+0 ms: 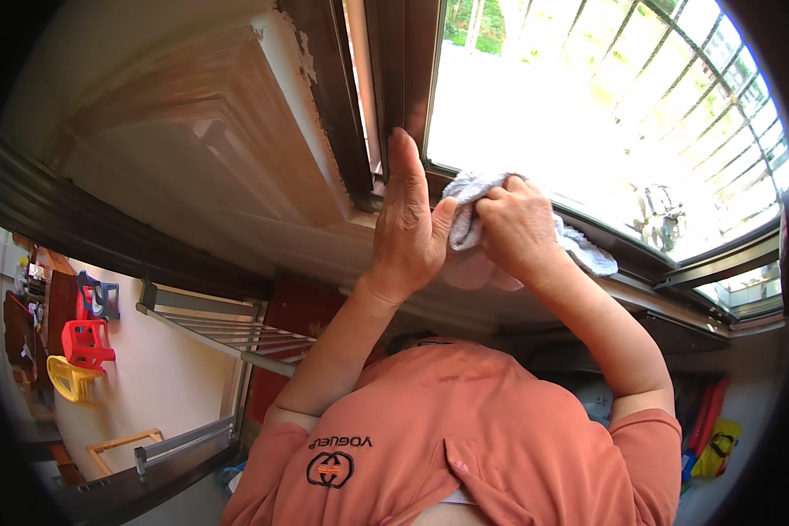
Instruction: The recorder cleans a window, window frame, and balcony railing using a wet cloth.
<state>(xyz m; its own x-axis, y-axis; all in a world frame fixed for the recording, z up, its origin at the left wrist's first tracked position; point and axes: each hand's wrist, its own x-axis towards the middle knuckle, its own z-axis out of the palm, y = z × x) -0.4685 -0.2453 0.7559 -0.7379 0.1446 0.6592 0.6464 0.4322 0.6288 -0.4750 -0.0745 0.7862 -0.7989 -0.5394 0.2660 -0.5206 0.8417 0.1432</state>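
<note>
My left hand (407, 228) is raised with its fingers stretched out, resting along the dark window frame (408, 61). Its thumb points toward a pale grey-white cloth (470, 186). Gripping that cloth is my right hand (519, 219), its fingers curled, pressing it at the lower left corner of the bright window pane (535, 114). Part of the cloth comes out past the right wrist and lies along the lower frame. The right fingertips are partly hidden in the folds.
Metal bars (701, 53) stand outside the glass. A brown moulded panel (175, 140) lies left of the frame. Farther off at lower left are a metal rack (228, 329), a red stool (88, 344) and a yellow stool (70, 379). A yellow item (717, 447) sits at lower right.
</note>
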